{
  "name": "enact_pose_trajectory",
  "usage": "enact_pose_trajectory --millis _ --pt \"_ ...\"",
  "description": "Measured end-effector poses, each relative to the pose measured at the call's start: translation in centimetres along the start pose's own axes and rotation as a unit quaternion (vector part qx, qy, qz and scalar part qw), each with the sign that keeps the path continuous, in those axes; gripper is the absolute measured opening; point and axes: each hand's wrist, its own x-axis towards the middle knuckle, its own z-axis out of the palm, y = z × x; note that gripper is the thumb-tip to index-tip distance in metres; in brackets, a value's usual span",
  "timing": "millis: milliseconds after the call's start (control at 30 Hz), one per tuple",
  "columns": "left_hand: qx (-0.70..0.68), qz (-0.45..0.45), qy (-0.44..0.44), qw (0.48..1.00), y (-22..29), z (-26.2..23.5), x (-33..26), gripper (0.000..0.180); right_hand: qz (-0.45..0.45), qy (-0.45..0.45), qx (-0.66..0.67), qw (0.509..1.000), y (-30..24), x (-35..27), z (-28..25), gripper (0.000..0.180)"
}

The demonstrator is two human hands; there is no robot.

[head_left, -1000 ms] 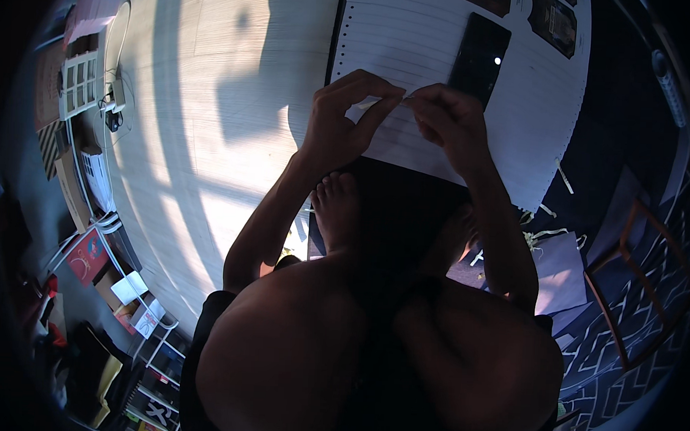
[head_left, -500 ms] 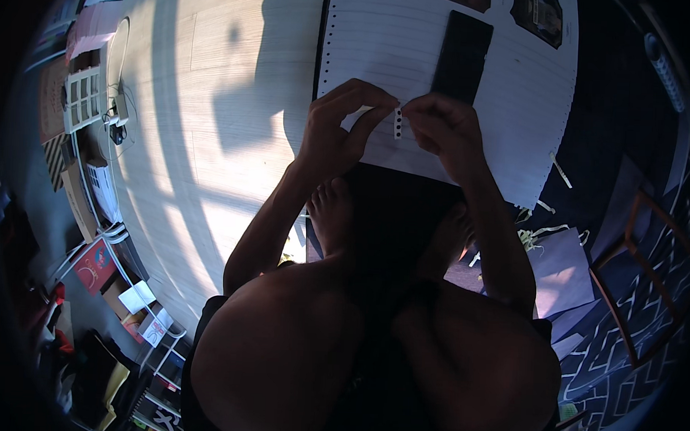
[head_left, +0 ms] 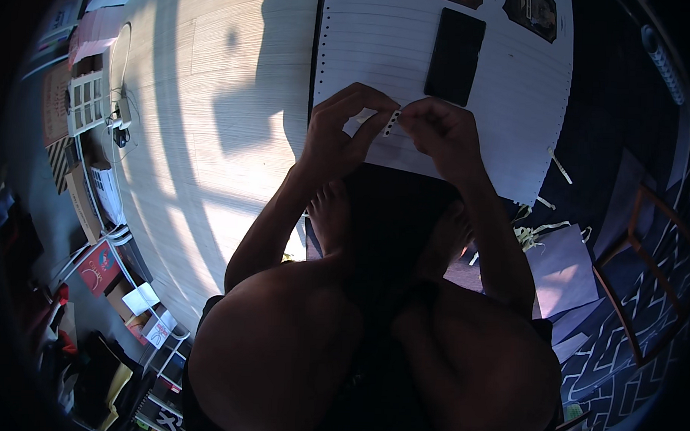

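Note:
A narrow white paper strip with a row of punched holes [head_left: 391, 124] hangs slanted between my hands, above the near part of a lined paper sheet [head_left: 382, 34]. My left hand [head_left: 337, 128] pinches its upper end between thumb and forefinger. My right hand [head_left: 445, 135] is closed, its fingertips pressed together at the same end. How much of the strip lies inside the fingers is hidden. On the sheet, just beyond my right hand, rests a flat black rectangular slab [head_left: 455, 58]. Rows of holes run along both side edges of the sheet.
Torn paper strips [head_left: 538, 236] lie on the dark floor covering at the right, near loose sheets [head_left: 563, 272] and a brown wooden frame [head_left: 633, 241]. A dark-framed picture [head_left: 533, 15] is on the sheet's far side. Boxes and a white rack [head_left: 116, 234] line the left.
The holed strip has swung from nearly upright to a slant, its lower end moving left. The sheet and black slab appear slightly shifted left and up. Both hands keep nearly the same place.

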Motion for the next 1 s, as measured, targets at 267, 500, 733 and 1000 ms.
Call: enact_pose_trajectory --millis 267,500,733,1000 --pt "-0.014 -0.039 0.001 0.999 0.2 0.4 -0.3 0.009 -0.019 0.067 -0.055 0.996 0.1 -0.8 1.3 0.014" --pt "0.003 -0.021 0.000 1.000 -0.1 0.6 -0.5 0.008 -0.109 0.116 -0.089 0.983 1.2 -1.0 2.0 0.014" --pt "-0.006 -0.024 -0.003 1.000 0.0 0.6 -0.7 0.008 -0.261 0.130 -0.262 0.920 1.3 -0.9 1.6 0.023" --pt "-0.035 -0.045 -0.006 0.998 -0.5 1.0 -0.9 0.010 -0.294 0.141 -0.283 0.902 1.6 -1.0 1.7 0.021"
